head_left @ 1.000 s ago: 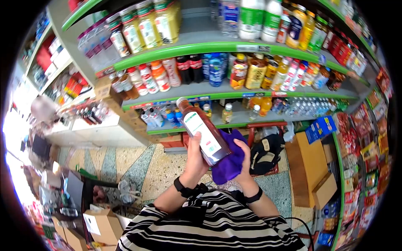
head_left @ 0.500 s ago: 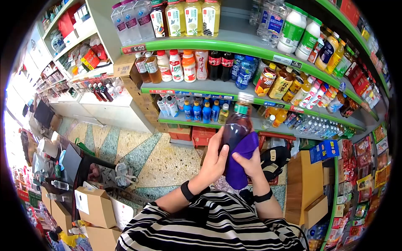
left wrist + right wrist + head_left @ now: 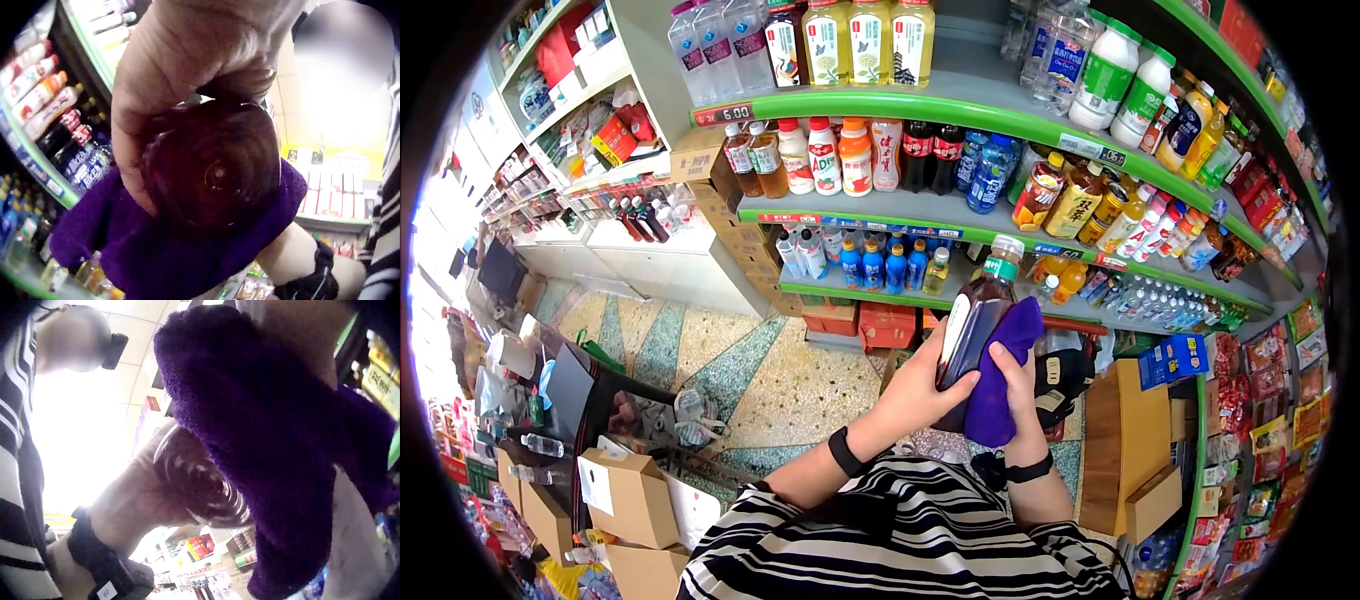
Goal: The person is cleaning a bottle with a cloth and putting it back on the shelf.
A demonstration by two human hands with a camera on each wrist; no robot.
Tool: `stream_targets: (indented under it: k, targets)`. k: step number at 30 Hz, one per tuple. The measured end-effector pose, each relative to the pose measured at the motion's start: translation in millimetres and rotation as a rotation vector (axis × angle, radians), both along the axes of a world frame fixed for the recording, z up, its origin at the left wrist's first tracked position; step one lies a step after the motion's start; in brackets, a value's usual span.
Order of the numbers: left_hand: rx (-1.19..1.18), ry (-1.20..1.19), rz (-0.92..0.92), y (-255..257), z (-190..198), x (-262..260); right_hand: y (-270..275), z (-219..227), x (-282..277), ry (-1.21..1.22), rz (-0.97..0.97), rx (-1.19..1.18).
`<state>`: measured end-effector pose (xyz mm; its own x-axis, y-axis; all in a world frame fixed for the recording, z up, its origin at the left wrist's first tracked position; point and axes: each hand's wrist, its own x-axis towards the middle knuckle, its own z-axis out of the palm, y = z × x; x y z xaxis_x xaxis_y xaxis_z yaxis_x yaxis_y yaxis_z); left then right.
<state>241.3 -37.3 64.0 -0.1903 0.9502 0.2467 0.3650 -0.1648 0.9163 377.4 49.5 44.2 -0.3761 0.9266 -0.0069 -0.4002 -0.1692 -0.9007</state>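
Note:
A bottle of dark drink (image 3: 971, 335) with a clear cap and green neck band tilts away from the body, its cap end toward the shelves. My left hand (image 3: 913, 390) grips its lower left side, thumb laid across the front. On the other side my right hand (image 3: 1017, 385) holds a purple cloth (image 3: 997, 395) against the bottle, thumb over the fabric. The left wrist view shows the round bottle base (image 3: 219, 175) with the cloth (image 3: 169, 262) beneath it. In the right wrist view the cloth (image 3: 250, 419) covers much of the bottle and hides most of the right fingers.
Green-edged shelves (image 3: 850, 105) packed with drink bottles stand ahead. Snack packets (image 3: 1250, 440) hang at the right, beside an open cardboard box (image 3: 1150, 430). More cartons (image 3: 628, 495) lie at the lower left. A dark bag (image 3: 1060, 385) sits beyond the right hand.
The bottle has swung from leaning up-left to leaning up-right, and its white label has turned mostly out of sight. Both hands moved right with it; the cloth now lies along its right side.

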Motion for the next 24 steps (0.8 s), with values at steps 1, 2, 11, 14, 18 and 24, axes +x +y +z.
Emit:
stream_targets:
  k: [1, 2, 11, 14, 18, 24]
  targets:
    - [-0.036, 0.093, 0.042, -3.5, 3.4, 2.3, 0.1, 4.6, -2.2, -0.054, -0.066, 0.023]
    - [-0.075, 0.185, 0.085, -6.5, 4.5, 4.2, 3.4, 9.2, -1.8, -0.062, -0.084, 0.021]
    - [-0.137, 0.648, 0.054, -13.9, 5.5, 16.7, 33.2, 26.2, 14.1, -0.039, -0.194, -0.097]
    - [-0.039, 0.531, 0.027, -7.2, 3.3, 18.0, 41.8, 20.3, 26.8, 0.018, -0.193, -0.108]
    - [-0.242, 0.091, -0.238, 11.1, -23.8, 3.5, 44.4, 30.8, 47.3, 0.129, -0.125, -0.185]
    - [-0.344, -0.162, -0.465, 32.4, -26.8, 12.0, 56.7, 24.3, 69.1, 0.107, -0.136, -0.065]
